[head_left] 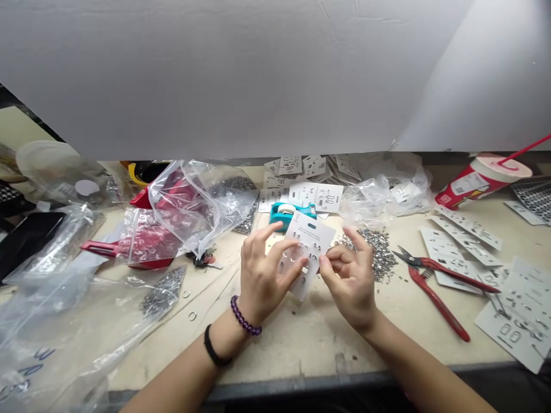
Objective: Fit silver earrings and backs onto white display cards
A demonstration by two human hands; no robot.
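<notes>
A white earring card (310,236) with several pairs of small metal studs is held up above the middle of the table, tilted. My left hand (267,265) grips it from the left, thumb on the front face. At the card's right edge my right hand (353,275) has its thumb and a curled finger pinched together; whatever sits between them is too small or hidden to name. Just behind the card stands a teal tape dispenser (282,213), partly covered. A pile of small metal pieces (381,252) lies behind and right of my right hand.
Red-handled cutting pliers (443,281) and several earring cards (525,310) lie on the right, below a tilted red cup (477,180) with a straw. Clear plastic bags (206,201) crowd the left. A white panel (275,80) hangs across the back.
</notes>
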